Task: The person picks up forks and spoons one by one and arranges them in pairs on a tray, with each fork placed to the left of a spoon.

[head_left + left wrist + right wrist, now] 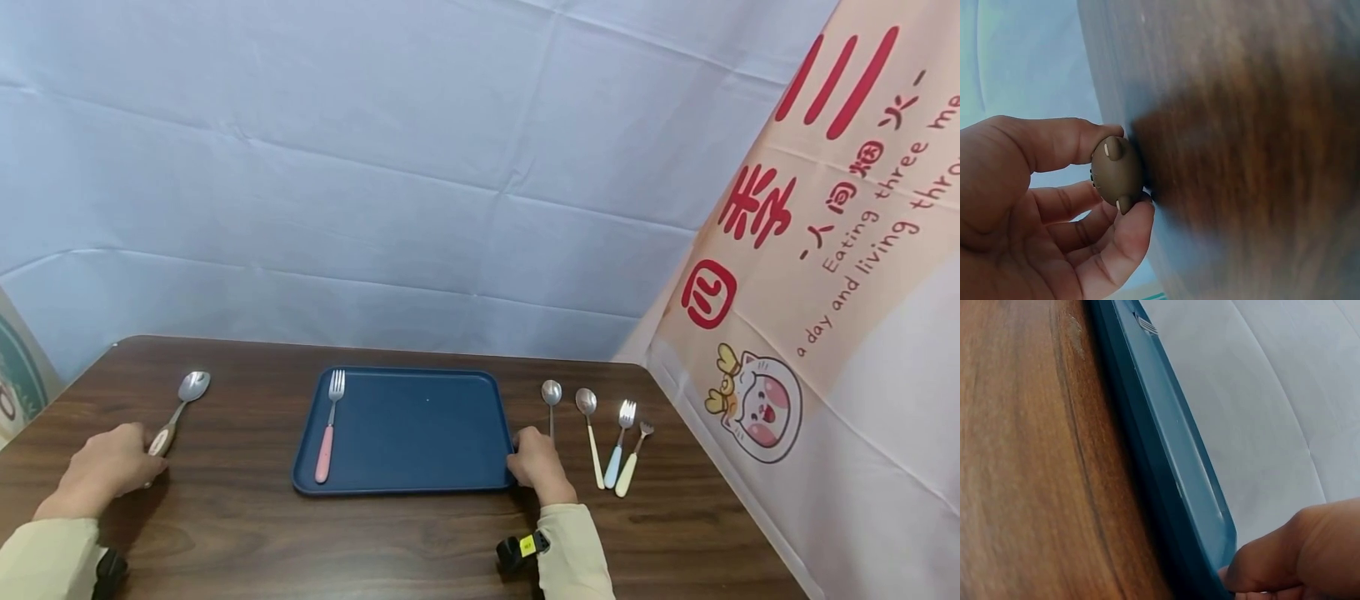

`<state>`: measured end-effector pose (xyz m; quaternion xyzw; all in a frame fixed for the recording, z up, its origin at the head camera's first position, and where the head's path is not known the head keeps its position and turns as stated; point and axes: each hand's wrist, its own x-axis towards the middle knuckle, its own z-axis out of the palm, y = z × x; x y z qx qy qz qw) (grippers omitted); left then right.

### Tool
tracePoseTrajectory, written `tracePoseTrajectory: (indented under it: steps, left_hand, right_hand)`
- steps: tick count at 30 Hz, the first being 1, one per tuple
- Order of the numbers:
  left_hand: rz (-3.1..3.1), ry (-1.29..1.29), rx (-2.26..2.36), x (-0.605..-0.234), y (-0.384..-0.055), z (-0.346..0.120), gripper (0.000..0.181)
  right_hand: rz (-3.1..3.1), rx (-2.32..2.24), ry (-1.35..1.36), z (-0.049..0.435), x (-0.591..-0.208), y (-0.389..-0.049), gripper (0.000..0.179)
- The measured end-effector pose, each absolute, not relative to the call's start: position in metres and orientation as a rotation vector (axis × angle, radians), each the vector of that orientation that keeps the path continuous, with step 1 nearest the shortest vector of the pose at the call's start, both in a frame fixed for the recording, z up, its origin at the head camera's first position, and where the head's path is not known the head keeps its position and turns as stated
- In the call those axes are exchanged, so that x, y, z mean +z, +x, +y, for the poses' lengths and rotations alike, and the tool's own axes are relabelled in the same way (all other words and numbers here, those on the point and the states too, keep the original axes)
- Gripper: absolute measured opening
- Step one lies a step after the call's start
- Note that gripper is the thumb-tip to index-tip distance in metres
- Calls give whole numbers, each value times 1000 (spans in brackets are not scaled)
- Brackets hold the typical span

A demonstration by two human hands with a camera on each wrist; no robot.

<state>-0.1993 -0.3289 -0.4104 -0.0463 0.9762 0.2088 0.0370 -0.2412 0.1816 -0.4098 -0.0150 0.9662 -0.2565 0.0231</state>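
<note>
At the left of the table my left hand [108,467] pinches a spoon [194,386] by its handle, the steel bowl pointing away from me. In the left wrist view, thumb and fingers hold the rounded brown end of the handle [1116,172], which has two small ear-like bumps. A blue rectangular tray [420,429] lies in the middle. My right hand [538,458] grips its right edge near the front corner, the thumb at the rim in the right wrist view. On the tray's left side rests a fork [325,454] with a pink handle.
Right of the tray lie a spoon [551,392] partly hidden by my right hand, a cream-handled spoon [587,402], a blue-handled fork [614,467] and a small yellow-handled fork [628,473]. A pale cloth [375,167] hangs behind the brown table [337,550].
</note>
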Motion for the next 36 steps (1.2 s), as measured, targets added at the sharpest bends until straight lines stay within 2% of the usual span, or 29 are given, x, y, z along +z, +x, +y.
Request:
tracePoseTrajectory:
  steps: [16, 24, 36]
  left_hand:
    - [3112, -220, 644, -397, -192, -324, 23]
    - [3064, -243, 677, -392, -190, -319, 21]
    - [3051, -244, 714, -394, -190, -309, 19]
  right_hand:
    - [2996, -764, -45, 181, -409, -241, 26]
    - [2987, -790, -37, 180, -409, -242, 11]
    - [2976, -792, -49, 181, -409, -243, 11]
